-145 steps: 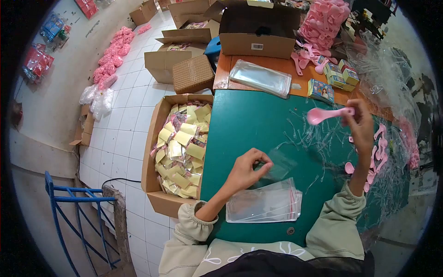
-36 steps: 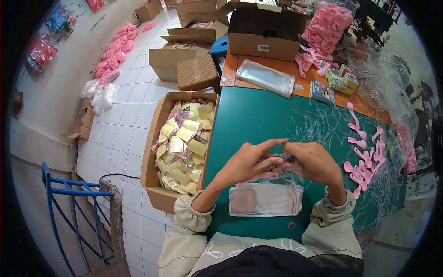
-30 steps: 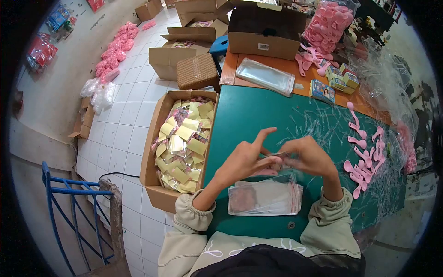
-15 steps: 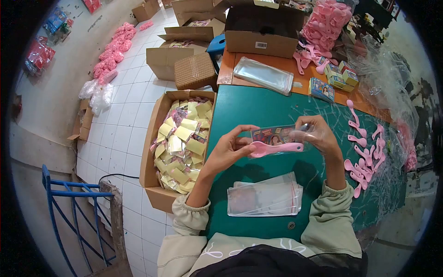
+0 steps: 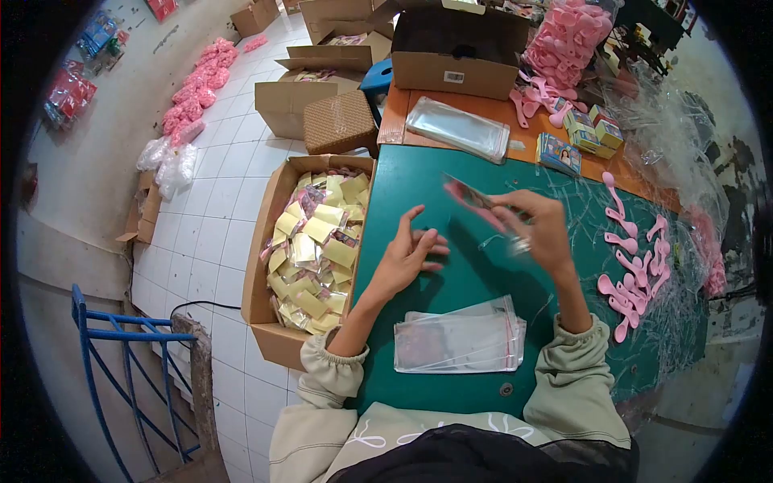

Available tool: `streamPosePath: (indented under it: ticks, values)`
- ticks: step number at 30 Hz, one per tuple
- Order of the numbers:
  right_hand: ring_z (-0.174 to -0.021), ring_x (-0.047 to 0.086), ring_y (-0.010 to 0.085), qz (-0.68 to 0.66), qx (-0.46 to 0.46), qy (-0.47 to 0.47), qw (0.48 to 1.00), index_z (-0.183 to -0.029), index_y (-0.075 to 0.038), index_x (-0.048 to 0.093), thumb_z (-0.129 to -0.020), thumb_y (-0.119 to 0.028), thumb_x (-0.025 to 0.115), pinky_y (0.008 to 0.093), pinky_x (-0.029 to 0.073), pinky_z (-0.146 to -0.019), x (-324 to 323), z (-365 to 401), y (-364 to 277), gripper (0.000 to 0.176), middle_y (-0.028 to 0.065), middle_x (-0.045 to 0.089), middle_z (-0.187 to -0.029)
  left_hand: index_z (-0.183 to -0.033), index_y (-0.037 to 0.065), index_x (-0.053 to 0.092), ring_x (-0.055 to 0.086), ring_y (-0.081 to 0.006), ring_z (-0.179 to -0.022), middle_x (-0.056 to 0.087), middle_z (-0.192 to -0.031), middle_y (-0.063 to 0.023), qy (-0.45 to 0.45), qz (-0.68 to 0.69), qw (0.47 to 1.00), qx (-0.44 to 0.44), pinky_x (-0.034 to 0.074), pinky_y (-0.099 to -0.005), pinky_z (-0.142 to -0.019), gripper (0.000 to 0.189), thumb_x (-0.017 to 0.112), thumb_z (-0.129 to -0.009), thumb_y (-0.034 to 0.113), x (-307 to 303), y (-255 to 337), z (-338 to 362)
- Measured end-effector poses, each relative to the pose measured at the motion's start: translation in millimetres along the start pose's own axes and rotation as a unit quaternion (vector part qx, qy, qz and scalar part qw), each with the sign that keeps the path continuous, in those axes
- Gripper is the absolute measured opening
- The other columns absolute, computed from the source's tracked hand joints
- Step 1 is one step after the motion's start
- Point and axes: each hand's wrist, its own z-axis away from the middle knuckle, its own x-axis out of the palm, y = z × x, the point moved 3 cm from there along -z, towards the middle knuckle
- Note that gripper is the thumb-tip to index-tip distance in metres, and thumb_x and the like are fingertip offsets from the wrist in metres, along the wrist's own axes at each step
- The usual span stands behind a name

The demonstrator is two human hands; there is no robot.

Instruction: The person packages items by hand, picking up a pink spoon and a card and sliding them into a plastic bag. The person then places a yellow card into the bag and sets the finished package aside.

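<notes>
My right hand (image 5: 541, 229) grips a clear plastic packet (image 5: 469, 198) by one end, above the green table (image 5: 403, 185). The packet is tilted nearly edge-on and blurred; a printed card and something pink show in it. To its left is my left hand (image 5: 409, 256), fingers apart, holding nothing and not touching the packet. Below both hands lies a fanned stack of clear plastic sleeves (image 5: 459, 338). Loose pink measuring spoons (image 5: 632, 290) are scattered to the right of my right hand.
At the left table edge stands a cardboard box (image 5: 262, 298) full of packets with yellow cards. On the orange surface behind lie more clear sleeves (image 5: 459, 129), card stacks (image 5: 557, 154), an open brown box (image 5: 455, 56) and a bag of pink spoons (image 5: 568, 40). Crumpled plastic (image 5: 668, 153) lies at right.
My left hand has let go of the packet and moved slightly down. My right hand keeps hold of the packet, which has turned from facing me to nearly edge-on.
</notes>
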Motion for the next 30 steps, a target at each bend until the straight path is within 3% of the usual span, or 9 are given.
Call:
streamPosePath:
  ticks: [2,3,6,7,13,19,24,27,30]
  values:
    - [-0.078,0.060,0.0201,0.060,-0.087,-0.038,0.994,-0.111,-0.002,0.060,-0.078,-0.017,0.069,0.0317,0.047,-0.073,13.9,0.9,-12.4,0.038,0.0130,0.063,-0.092,-0.142,0.008,0.003,0.061,-0.0236,-0.099,0.057,-0.112,-0.0213,-0.033,0.080,0.994,-0.063,0.054,-0.0326,-0.075,0.065,0.047,-0.095,0.021,5.0,2.5,7.3]
    - [-0.081,0.059,0.0268,0.033,-0.088,-0.123,0.988,-0.117,-0.005,0.057,-0.076,-0.020,0.069,0.0332,0.047,-0.073,17.1,1.7,-14.4,0.045,0.0135,0.061,-0.096,-0.142,0.008,-0.001,0.061,-0.0244,-0.099,0.057,-0.112,-0.0220,-0.049,0.121,0.987,-0.094,0.054,-0.0331,-0.076,0.067,0.046,-0.096,0.021,7.5,2.6,11.2]
    - [-0.083,0.062,0.0203,0.085,-0.090,-0.161,0.979,-0.114,-0.006,0.059,-0.074,-0.015,0.072,0.0294,0.050,-0.070,29.3,3.7,-2.7,0.042,0.0116,0.061,-0.102,-0.142,0.010,-0.006,0.061,-0.0254,-0.100,0.056,-0.113,-0.0221,-0.052,0.081,0.992,-0.084,0.053,-0.0334,-0.076,0.068,0.044,-0.096,0.016,3.8,-3.9,12.9]
    - [-0.086,0.061,0.0247,0.110,-0.093,-0.153,0.978,-0.105,-0.005,0.061,-0.075,-0.014,0.071,0.0319,0.049,-0.071,32.6,5.5,-0.1,0.033,0.0118,0.059,-0.100,-0.142,0.012,-0.004,0.060,-0.0260,-0.101,0.056,-0.114,-0.0223,-0.058,0.069,0.993,-0.074,0.053,-0.0339,-0.077,0.068,0.044,-0.096,0.016,3.2,-6.1,14.0]
    - [-0.093,0.055,0.0304,0.124,-0.084,-0.266,0.952,-0.088,-0.004,0.058,-0.073,-0.012,0.069,0.0387,0.047,-0.075,55.2,19.0,0.4,0.020,0.0125,0.054,-0.094,-0.143,0.016,0.001,0.061,-0.0245,-0.098,0.056,-0.114,-0.0207,-0.051,0.053,0.997,-0.039,0.054,-0.0333,-0.078,0.069,0.049,-0.093,0.011,1.1,-11.5,19.8]
    - [-0.086,0.054,0.0283,0.141,-0.131,-0.206,0.959,-0.085,-0.004,0.056,-0.071,-0.009,0.070,0.0362,0.047,-0.073,68.4,25.5,-5.9,0.020,0.0100,0.051,-0.088,-0.144,0.020,0.006,0.063,-0.0201,-0.090,0.057,-0.112,-0.0177,-0.045,0.029,0.997,-0.047,0.055,-0.0315,-0.077,0.069,0.050,-0.092,0.007,3.4,-4.2,21.0]
    - [-0.083,0.053,0.0283,0.138,-0.132,-0.211,0.959,-0.084,-0.004,0.056,-0.071,-0.010,0.070,0.0362,0.046,-0.072,73.2,25.7,-1.8,0.020,0.0101,0.051,-0.087,-0.145,0.021,0.005,0.063,-0.0194,-0.089,0.057,-0.111,-0.0175,-0.032,0.045,0.998,-0.030,0.055,-0.0316,-0.079,0.069,0.048,-0.093,0.006,3.8,-9.5,19.4]
    - [-0.084,0.053,0.0293,0.119,-0.114,-0.230,0.959,-0.082,-0.004,0.056,-0.070,-0.011,0.068,0.0384,0.045,-0.073,74.7,25.1,-0.3,0.018,0.0112,0.052,-0.086,-0.145,0.020,0.004,0.063,-0.0193,-0.088,0.057,-0.112,-0.0178,-0.019,-0.018,1.000,-0.015,0.055,-0.0319,-0.079,0.069,0.048,-0.093,0.007,3.5,-12.3,18.8]
    - [-0.084,0.052,0.0293,0.119,-0.099,-0.249,0.956,-0.080,-0.004,0.055,-0.071,-0.011,0.066,0.0396,0.044,-0.074,78.5,25.8,0.5,0.016,0.0113,0.053,-0.084,-0.144,0.017,0.008,0.063,-0.0172,-0.084,0.061,-0.102,-0.0152,0.006,-0.029,1.000,0.003,0.055,-0.0306,-0.075,0.068,0.051,-0.092,0.008,5.3,-13.4,18.1]
